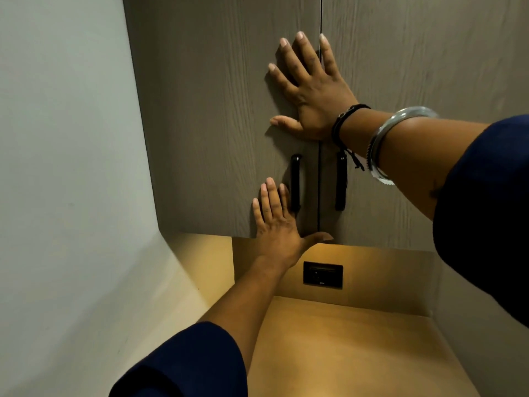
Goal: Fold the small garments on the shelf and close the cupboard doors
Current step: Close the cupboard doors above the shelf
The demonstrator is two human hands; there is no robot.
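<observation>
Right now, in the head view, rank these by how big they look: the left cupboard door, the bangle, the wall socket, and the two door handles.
1. left cupboard door
2. bangle, enlarged by nearness to the camera
3. wall socket
4. left handle and right handle: alike, unranked

A single wide-angle view comes from the person's head. It faces the grey cupboard doors (214,124) almost squarely and from close by, near enough that the left hand (274,224) and the right hand (309,93) both lie flat on them. The seam (318,181) between the doors runs upright a little right of centre. The gaze tilts down enough to take in the wooden tabletop (343,353) along the bottom edge, seen from above, and a black socket plate (323,274) on the back panel (386,270) behind it. A pale wall (65,167) fills the left side, its edge bowed by the lens.
</observation>
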